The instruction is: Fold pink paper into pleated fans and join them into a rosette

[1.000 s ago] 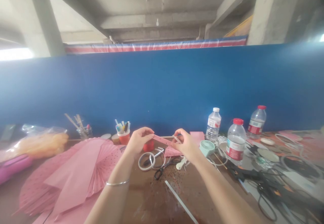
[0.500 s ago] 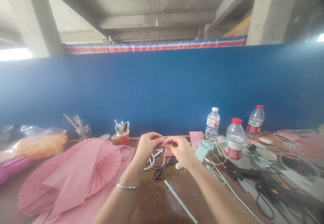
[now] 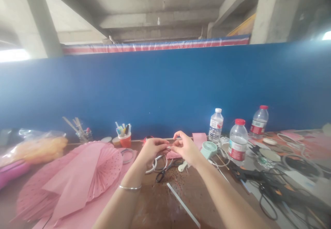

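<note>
Over the middle of the table, my left hand (image 3: pixel 154 149) and my right hand (image 3: pixel 186 149) meet at the fingertips. The left thumb and fingers are pinched together on something small and pale that I cannot make out. My right thumb and a finger close at the same spot, while its index finger arches up, apart from the thumb. Below the hands lie black-handled scissors (image 3: pixel 160 176), white rings (image 3: pixel 152 167) and a pink dotted piece (image 3: pixel 173 155), partly hidden. A pale strip (image 3: pixel 183 205) lies nearer me, beside tiny dark scraps.
Pleated pink paper fans (image 3: pixel 106 173) cover the left side. Behind stand a red cup of pens (image 3: pixel 125 141) and a blue partition (image 3: pixel 155 91). On the right are a mint handheld fan (image 3: pixel 208 149), water bottles (image 3: pixel 238 142), cables and black glue-gun-like tools (image 3: pixel 258 177).
My right index finger has lifted and the right hand has opened slightly from its tighter pinch. The left hand keeps its pinch, and the view has shifted a little.
</note>
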The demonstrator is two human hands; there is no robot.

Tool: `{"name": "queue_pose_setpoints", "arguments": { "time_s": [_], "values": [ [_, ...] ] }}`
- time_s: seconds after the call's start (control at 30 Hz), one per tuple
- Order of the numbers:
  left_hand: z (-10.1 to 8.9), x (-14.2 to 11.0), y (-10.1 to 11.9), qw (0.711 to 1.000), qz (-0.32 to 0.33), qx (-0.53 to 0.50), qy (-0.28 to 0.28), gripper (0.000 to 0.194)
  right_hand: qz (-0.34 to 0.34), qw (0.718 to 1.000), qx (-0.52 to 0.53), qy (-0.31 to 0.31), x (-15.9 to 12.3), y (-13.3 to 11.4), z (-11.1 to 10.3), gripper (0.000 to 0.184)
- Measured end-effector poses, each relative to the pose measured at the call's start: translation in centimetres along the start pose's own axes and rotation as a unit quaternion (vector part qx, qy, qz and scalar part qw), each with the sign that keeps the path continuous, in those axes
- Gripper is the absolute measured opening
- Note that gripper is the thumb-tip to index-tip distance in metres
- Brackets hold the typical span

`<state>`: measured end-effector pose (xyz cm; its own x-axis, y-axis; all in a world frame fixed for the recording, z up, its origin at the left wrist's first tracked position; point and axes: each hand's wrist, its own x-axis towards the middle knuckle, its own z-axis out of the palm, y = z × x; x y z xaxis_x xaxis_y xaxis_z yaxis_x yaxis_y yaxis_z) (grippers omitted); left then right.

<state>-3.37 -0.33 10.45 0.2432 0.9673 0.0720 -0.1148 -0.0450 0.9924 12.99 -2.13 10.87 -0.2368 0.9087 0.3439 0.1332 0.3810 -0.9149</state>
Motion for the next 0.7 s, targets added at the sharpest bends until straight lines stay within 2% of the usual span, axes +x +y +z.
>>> {"name": "queue_pose_setpoints", "arguments": {
  "time_s": [0.23, 0.5, 0.7],
  "values": [
    [0.1, 0.1, 0.0, 1.000, -0.008, 0.001, -0.002, 0.028, -0.007, 0.999, -0.050, 0.015, 0.3, 0.7, -0.1, 0.023],
    [0.1, 0.2, -0.2, 1.000, -0.006, 0.005, -0.006, 0.028, -0.005, 0.991, -0.127, 0.040, 0.1, -0.2, 0.0, 0.021],
    [0.1, 0.2, -0.3, 1.000, -0.003, 0.015, -0.012, 0.026, 0.005, 0.988, -0.144, 0.046, -0.1, -0.4, 0.4, 0.018]
  ]
}}
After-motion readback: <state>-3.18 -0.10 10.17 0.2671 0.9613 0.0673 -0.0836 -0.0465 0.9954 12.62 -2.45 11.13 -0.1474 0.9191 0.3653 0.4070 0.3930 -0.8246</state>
